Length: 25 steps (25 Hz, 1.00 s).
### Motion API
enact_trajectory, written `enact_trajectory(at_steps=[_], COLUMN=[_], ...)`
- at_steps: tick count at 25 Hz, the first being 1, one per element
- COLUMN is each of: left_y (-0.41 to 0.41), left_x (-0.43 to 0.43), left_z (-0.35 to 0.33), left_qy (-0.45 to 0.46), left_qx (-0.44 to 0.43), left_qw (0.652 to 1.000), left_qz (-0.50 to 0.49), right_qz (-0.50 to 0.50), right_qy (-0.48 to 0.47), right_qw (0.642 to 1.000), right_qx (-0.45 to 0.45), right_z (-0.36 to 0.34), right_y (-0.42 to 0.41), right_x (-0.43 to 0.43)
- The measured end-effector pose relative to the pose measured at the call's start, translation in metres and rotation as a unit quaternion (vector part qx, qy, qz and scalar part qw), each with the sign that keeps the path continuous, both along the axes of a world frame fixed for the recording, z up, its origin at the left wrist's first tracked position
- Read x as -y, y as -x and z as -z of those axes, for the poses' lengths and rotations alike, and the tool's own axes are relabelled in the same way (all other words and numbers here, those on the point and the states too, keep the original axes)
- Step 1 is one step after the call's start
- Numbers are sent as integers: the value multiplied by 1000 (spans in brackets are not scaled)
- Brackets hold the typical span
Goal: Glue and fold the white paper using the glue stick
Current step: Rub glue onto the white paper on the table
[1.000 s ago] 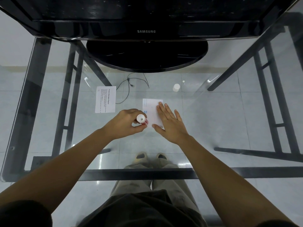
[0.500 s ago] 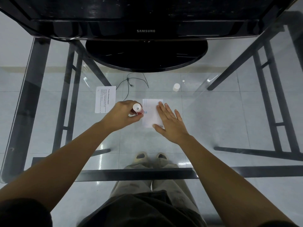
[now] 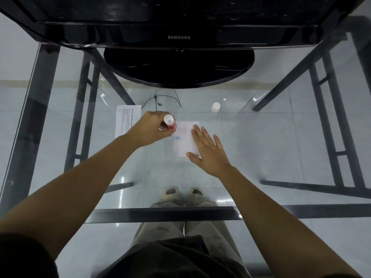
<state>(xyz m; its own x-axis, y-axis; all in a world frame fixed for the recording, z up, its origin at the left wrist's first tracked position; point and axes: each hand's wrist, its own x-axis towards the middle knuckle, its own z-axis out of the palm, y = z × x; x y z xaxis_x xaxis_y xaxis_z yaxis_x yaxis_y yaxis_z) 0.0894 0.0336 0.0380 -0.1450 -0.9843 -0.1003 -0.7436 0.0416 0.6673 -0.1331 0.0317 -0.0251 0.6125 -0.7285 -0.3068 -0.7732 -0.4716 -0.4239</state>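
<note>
Currently, nearest the camera: the person's trousers [image 3: 180, 243] and, seen through the glass table [image 3: 281, 141], a pair of light shoes [image 3: 170, 192] on the tiled floor. Both bare forearms reach forward over the tabletop.

Right hand [image 3: 208, 155]: palm down, fingers straight and slightly spread, lying flat on the right and near part of the white paper [image 3: 183, 137]. Thumb sits along the paper's near edge. Nothing gripped.

White paper: a small upright rectangle lying flat on the glass, about mid-table, just right of the left hand. A small blue mark shows at its left edge.

Left hand [image 3: 150, 128]: fingers curled round the glue stick [image 3: 169, 122], holding it tilted, white end up toward the camera, red body below. The stick's lower end is at the paper's far left corner; whether the tip touches the sheet cannot be told, as the stick itself hides it.

Just left of that hand, partly under it: a printed sheet [image 3: 125, 121], flat on the glass, text running sideways.

Farther back: a small white cap [image 3: 215, 106] standing alone on the glass, well right of the paper, and a thin black cable [image 3: 158, 99] looping near the middle.

Farthest: a black monitor [image 3: 178, 17], branded Samsung, on a round black base at the table's far side.
</note>
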Motion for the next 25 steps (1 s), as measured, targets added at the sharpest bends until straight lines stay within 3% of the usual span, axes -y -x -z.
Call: enact_trajectory(at_steps=[6,10,16,21,25], left_y=[19,14,1,25,17], left_x=[-30,-14,24,-19,-3], left_z=[6,8,0,2,3], left_qy=[-48,-69,-14,-61,-49], left_qx=[-17,-24,34,-40,-26], left_qw=[995,994,999,992,995], left_qz=[89,81,-3,104,78], right_qz=[5,7,7,26,27], right_qy=[-2,0,3,-8,-13], right_qw=[1000,1000,1000,999,998], right_qx=[15,17,14,44,46], right_z=[0,0,2,-1,-1], right_y=[0,1,1,0,0], right_x=[-1,-1,-1,-2,-2])
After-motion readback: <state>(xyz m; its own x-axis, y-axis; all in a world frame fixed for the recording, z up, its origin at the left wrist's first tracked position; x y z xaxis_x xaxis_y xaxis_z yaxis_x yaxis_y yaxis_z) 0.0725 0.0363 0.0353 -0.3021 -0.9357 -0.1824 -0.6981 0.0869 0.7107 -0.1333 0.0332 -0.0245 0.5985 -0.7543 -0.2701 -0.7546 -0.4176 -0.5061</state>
